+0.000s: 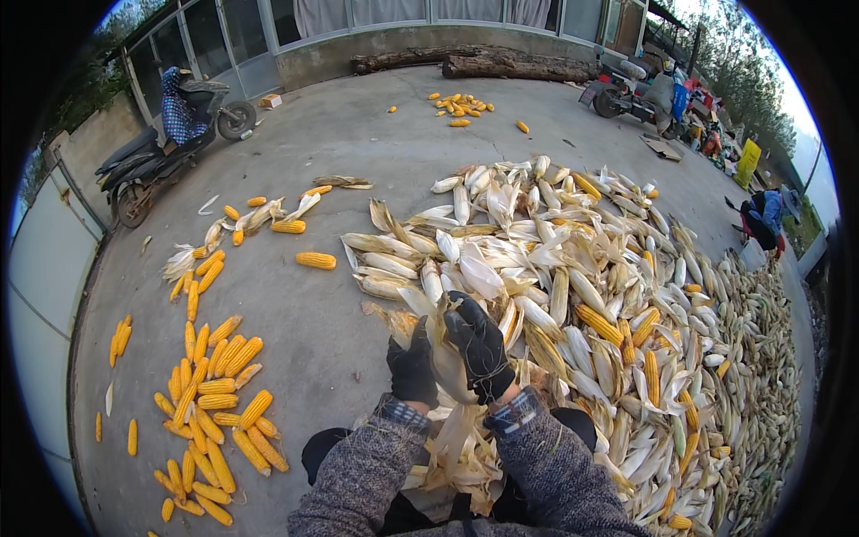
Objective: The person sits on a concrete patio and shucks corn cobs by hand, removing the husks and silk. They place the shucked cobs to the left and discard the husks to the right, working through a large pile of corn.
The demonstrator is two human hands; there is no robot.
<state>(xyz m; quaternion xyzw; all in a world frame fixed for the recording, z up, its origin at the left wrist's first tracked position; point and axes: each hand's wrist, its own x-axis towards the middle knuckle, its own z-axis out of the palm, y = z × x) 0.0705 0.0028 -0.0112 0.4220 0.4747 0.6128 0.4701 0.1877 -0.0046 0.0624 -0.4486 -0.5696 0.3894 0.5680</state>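
Note:
My left hand (412, 366), in a dark glove, grips the left side of a corn ear in its pale husk (448, 356), low in front of me. Around the right side and top of the same ear close the gloved fingers of my right hand (478, 346). Whether any kernels are bared on it cannot be seen. Loose husks (463, 446) lie below my hands, between my knees. Just beyond and to the right spreads a large heap of unhusked and partly husked ears (537, 268). Bare yellow cobs (218, 403) lie scattered to the left on the concrete.
A scooter (168, 141) stands at the back left, a motorcycle (624, 94) at the back right. Logs (510, 66) lie along the building wall, with a small group of cobs (463, 106) before them. At the far right a person (768, 215) bends beside the heap's edge.

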